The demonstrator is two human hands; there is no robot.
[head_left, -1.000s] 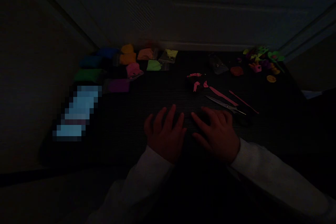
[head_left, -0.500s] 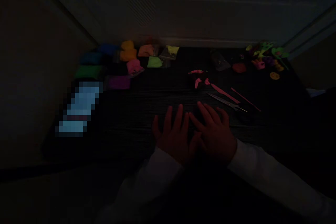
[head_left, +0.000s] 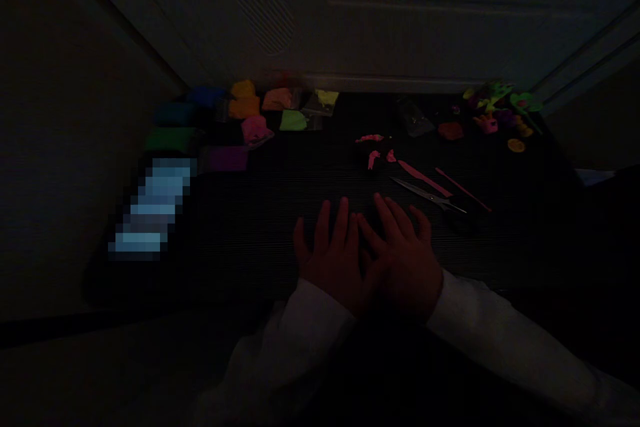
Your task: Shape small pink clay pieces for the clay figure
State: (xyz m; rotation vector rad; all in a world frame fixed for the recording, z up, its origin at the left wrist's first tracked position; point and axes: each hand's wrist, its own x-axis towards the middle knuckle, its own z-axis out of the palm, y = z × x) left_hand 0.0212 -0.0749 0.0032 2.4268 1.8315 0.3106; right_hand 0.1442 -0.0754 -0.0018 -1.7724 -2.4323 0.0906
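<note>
In very dim light my left hand [head_left: 336,253] rests on the dark table [head_left: 240,240], palm down with fingers spread. Beside it lies my right hand [head_left: 403,250], also flat with its fingers apart. The two hands touch or overlap near the thumbs and index fingers; neither shows anything held. Just beyond my right hand are scissors [head_left: 431,198] with dark handles, a pink flat modelling tool [head_left: 425,178] and a thin pink stick tool [head_left: 463,189]. Farther up sits a dark piece with pink clay bits [head_left: 373,159], its dark part barely visible.
Bags of coloured clay line the back left, among them a green one [head_left: 170,139], a purple one [head_left: 227,159] and an orange one [head_left: 245,107]. A phone with a lit, blurred screen [head_left: 155,203] lies left. Colourful clay figures [head_left: 500,110] stand back right, near a yellow disc [head_left: 517,145].
My left hand has slid right and my right hand slightly left, so they now meet. The phone's screen pattern has changed. The tools and clay have stayed in place.
</note>
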